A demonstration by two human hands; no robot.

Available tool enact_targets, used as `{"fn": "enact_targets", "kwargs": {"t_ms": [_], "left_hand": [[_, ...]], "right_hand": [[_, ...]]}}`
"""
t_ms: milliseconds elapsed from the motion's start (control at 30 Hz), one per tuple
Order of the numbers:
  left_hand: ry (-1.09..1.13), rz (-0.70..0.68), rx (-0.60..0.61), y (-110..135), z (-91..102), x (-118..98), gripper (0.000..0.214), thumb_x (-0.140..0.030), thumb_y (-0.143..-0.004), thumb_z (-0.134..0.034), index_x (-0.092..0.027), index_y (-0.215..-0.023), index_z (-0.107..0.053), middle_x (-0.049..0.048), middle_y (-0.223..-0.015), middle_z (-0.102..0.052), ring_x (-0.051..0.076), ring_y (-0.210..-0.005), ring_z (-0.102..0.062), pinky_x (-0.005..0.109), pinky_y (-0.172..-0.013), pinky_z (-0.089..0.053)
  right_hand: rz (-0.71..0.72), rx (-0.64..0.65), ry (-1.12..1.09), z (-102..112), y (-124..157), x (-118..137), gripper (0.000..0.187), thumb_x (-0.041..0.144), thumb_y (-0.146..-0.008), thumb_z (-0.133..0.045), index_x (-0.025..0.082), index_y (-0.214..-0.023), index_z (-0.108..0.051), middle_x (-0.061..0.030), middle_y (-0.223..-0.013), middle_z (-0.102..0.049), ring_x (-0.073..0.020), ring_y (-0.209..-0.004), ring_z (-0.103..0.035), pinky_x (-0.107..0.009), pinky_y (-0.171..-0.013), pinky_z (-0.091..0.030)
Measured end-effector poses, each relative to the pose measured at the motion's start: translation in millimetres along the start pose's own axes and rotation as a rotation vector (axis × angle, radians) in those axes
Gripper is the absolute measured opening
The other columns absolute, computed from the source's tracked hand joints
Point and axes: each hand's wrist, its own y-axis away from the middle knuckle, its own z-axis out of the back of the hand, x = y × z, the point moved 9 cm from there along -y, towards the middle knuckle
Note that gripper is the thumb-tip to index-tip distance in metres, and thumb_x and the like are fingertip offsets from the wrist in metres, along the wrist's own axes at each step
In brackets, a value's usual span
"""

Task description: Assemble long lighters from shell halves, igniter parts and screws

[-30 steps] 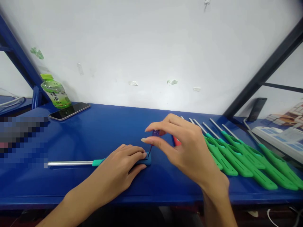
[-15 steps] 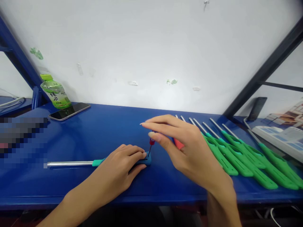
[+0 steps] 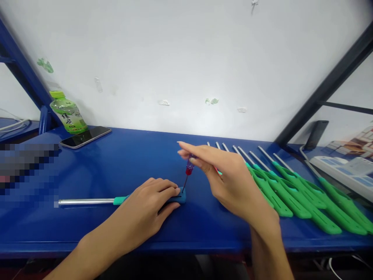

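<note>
My left hand (image 3: pixel 153 198) presses a blue long-stemmed lighter (image 3: pixel 183 196) flat against the table, fingers curled over its handle. The lighter's metal stem (image 3: pixel 87 202) points left, with a teal collar at its base. Between thumb and fingers of my right hand (image 3: pixel 225 173) is a small screwdriver (image 3: pixel 189 168) with a clear purple and red handle. It leans slightly right, and its tip meets the end of the blue handle; the screw itself is too small to make out. Right of my right hand lie several green lighters (image 3: pixel 297 198), stems pointing away. Something red is mostly hidden behind that hand.
A green-capped bottle (image 3: pixel 68 114) and a phone (image 3: pixel 86 137) are at the back left of the blue table (image 3: pixel 140 155). A blurred-out dark object (image 3: pixel 26 163) lies at the left. Farther right are another phone (image 3: pixel 317 134) and a white panel (image 3: pixel 346 167).
My right hand has rolled over the screwdriver and shifted slightly, its fingers drawn closer together. More of the purple handle shows. The left hand and blue lighter have stayed in place.
</note>
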Motion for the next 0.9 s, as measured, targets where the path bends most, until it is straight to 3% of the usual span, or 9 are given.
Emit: {"fn": "enact_targets", "kwargs": {"t_ms": [67, 200, 267, 367, 433, 567, 733, 800, 900], "left_hand": [[0.002, 0.008, 0.013, 0.2, -1.6, 1.0, 0.017, -0.024, -0.109, -0.061, -0.022, -0.122, -0.071, 0.0055, -0.121, -0.078, 0.027, -0.106, -0.073, 0.043, -0.093, -0.056], [0.008, 0.013, 0.017, -0.4, -2.2, 1.4, 0.016, -0.023, -0.108, -0.062, -0.021, -0.121, -0.071, 0.0052, -0.120, -0.078, 0.028, -0.104, -0.073, 0.044, -0.091, -0.056], [0.009, 0.019, 0.023, -0.6, -2.2, 1.3, 0.015, -0.022, -0.108, -0.063, -0.021, -0.120, -0.072, 0.0052, -0.119, -0.078, 0.028, -0.103, -0.073, 0.044, -0.090, -0.056], [0.021, 0.045, 0.042, -0.4, -3.0, 2.3, 0.015, -0.022, -0.107, -0.065, -0.022, -0.121, -0.071, 0.0050, -0.121, -0.077, 0.027, -0.105, -0.073, 0.043, -0.092, -0.055], [0.035, 0.061, 0.060, -0.1, -3.9, 2.9, 0.015, -0.022, -0.107, -0.066, -0.023, -0.121, -0.071, 0.0043, -0.122, -0.077, 0.027, -0.108, -0.072, 0.043, -0.094, -0.055], [0.056, 0.085, 0.102, -0.1, -5.3, 3.4, 0.016, -0.019, -0.105, -0.068, -0.024, -0.120, -0.070, 0.0027, -0.122, -0.077, 0.027, -0.109, -0.072, 0.045, -0.099, -0.053], [0.084, 0.122, 0.139, -0.8, -4.5, 3.1, 0.018, -0.017, -0.104, -0.070, -0.023, -0.120, -0.070, 0.0024, -0.122, -0.076, 0.026, -0.108, -0.071, 0.044, -0.099, -0.052], [0.083, 0.126, 0.157, -0.8, -4.3, 1.9, 0.016, -0.018, -0.104, -0.070, -0.024, -0.119, -0.071, 0.0023, -0.120, -0.077, 0.026, -0.107, -0.071, 0.044, -0.100, -0.052], [0.075, 0.129, 0.160, -0.5, -2.7, 0.8, 0.014, -0.018, -0.104, -0.070, -0.023, -0.117, -0.071, 0.0024, -0.116, -0.077, 0.026, -0.105, -0.071, 0.045, -0.099, -0.052]], "right_hand": [[-0.012, -0.007, 0.014, 1.2, -0.3, -0.5, 0.042, 0.010, -0.110, -0.056, 0.027, -0.147, -0.066, 0.0006, -0.112, -0.080, -0.0131, -0.097, -0.074, -0.026, -0.091, -0.058], [-0.030, -0.066, 0.215, 8.5, -0.2, 5.0, 0.015, 0.029, -0.103, -0.074, 0.026, -0.115, -0.082, -0.0002, -0.090, -0.074, -0.0150, -0.077, -0.069, -0.026, -0.071, -0.056], [-0.020, -0.059, 0.200, 10.0, 1.0, 8.8, 0.020, 0.027, -0.106, -0.070, 0.024, -0.122, -0.080, -0.0028, -0.105, -0.078, -0.0166, -0.090, -0.073, -0.027, -0.081, -0.059], [0.001, 0.030, 0.032, 4.8, 2.5, 12.0, 0.037, 0.008, -0.109, -0.054, 0.022, -0.139, -0.071, -0.0020, -0.128, -0.078, -0.0141, -0.110, -0.074, -0.025, -0.097, -0.057], [-0.002, 0.041, -0.011, 3.7, 2.0, 11.3, 0.040, 0.003, -0.108, -0.052, 0.023, -0.135, -0.073, 0.0005, -0.118, -0.081, -0.0117, -0.103, -0.075, -0.022, -0.094, -0.057], [-0.036, -0.099, 0.138, 12.3, -0.3, 6.7, 0.011, 0.018, -0.101, -0.075, 0.025, -0.106, -0.081, 0.0027, -0.090, -0.078, -0.0132, -0.079, -0.073, -0.024, -0.073, -0.056], [-0.051, -0.007, 0.049, 3.4, 1.6, 3.2, 0.031, 0.019, -0.110, -0.057, 0.026, -0.136, -0.073, -0.0043, -0.123, -0.081, -0.0196, -0.110, -0.076, -0.032, -0.097, -0.059], [-0.062, 0.023, -0.006, 1.6, 2.9, 3.0, 0.032, 0.015, -0.110, -0.056, 0.028, -0.133, -0.074, -0.0027, -0.117, -0.082, -0.0186, -0.104, -0.077, -0.031, -0.092, -0.060], [-0.062, -0.015, 0.046, 4.9, 2.7, 4.3, 0.022, 0.015, -0.104, -0.068, 0.029, -0.116, -0.079, 0.0008, -0.095, -0.079, -0.0158, -0.082, -0.074, -0.026, -0.075, -0.058]]}}
